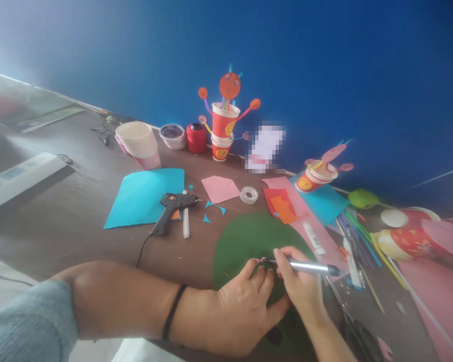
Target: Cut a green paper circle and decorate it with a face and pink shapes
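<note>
On the round green mat (249, 231), my left hand (245, 306) lies palm down with its fingers bent. Its fingertips press at a small pink piece (263, 260), mostly hidden by the fingers. A silver-grey marker (309, 266) is gripped in my right hand (302, 286). The marker's dark tip points left and meets the pink piece beside my left fingertips. My two hands are close together, the right one just right of the left. A dark band circles my left wrist.
A black glue gun (171, 208) and white marker (185, 221) lie by blue paper (136, 196). Behind are stacked cups (138, 143), a cup figure (224, 120) and a tape roll (249, 195). Scissors (357, 337) and a glue tube (313, 238) lie to the right.
</note>
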`<state>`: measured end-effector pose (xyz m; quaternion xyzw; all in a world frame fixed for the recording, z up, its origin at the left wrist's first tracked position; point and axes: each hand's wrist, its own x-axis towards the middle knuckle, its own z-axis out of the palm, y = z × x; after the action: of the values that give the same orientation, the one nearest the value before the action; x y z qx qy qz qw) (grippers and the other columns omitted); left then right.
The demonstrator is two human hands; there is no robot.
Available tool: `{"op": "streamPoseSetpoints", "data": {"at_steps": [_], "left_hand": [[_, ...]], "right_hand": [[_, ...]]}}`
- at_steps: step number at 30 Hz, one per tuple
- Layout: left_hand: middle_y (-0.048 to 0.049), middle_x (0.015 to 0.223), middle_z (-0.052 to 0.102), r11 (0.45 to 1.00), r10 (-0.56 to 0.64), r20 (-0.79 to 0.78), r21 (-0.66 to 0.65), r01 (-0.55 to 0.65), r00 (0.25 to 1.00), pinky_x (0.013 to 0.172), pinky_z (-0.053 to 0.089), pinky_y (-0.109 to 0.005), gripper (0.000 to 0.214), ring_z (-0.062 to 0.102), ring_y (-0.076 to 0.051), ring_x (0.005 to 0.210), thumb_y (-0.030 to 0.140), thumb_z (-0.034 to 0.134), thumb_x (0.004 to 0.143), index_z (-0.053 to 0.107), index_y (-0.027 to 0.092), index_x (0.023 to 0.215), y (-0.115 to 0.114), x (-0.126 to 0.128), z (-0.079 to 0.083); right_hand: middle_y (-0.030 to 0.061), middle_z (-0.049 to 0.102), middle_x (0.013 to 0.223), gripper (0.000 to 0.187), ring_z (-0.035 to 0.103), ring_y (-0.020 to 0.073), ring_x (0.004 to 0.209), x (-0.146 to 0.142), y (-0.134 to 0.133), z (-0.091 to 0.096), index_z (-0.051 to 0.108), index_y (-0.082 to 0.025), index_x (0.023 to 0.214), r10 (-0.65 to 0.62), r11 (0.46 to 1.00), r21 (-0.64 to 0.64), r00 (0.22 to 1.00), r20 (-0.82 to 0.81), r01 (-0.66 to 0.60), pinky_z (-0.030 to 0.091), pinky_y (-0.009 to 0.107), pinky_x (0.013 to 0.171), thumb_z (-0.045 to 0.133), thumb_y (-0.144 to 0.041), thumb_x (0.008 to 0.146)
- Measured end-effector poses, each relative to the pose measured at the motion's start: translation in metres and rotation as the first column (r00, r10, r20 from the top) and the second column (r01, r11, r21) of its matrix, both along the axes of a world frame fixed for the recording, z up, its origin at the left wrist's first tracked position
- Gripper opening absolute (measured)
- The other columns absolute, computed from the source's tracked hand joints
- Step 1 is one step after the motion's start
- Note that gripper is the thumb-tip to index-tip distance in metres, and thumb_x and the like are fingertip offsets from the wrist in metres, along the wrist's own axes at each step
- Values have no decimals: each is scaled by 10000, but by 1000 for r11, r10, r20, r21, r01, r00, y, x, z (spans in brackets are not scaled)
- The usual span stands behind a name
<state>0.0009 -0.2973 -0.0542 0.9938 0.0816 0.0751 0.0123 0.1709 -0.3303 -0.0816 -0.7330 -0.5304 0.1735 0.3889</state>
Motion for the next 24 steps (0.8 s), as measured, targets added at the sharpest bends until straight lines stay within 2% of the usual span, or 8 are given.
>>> {"op": "streamPoseSetpoints", "data": {"at_steps": [17, 24], "left_hand": [[-272, 1253, 479, 999, 0, -13, 44, 1, 1000, 949, 254, -497, 650, 448, -384, 1182, 390, 531, 782, 336, 108, 1335, 1, 0, 1], [-216, 1229, 500, 998, -35, -19, 43, 36, 999, 959, 274, -471, 524, 474, -345, 1146, 363, 508, 820, 435, 121, 1279, 5, -1, 9]], "right_hand": [[-39, 508, 466, 305, 476, 98, 404, -1, 1, 3, 517, -204, 652, 0, 999, 48, 997, 80, -4, 390, 193, 417, 480, -409, 875], [-41, 514, 483, 292, 497, 101, 438, -1, 1, 6, 525, -198, 656, -4, 999, 40, 995, 101, 0, 411, 189, 465, 483, -384, 877]]}}
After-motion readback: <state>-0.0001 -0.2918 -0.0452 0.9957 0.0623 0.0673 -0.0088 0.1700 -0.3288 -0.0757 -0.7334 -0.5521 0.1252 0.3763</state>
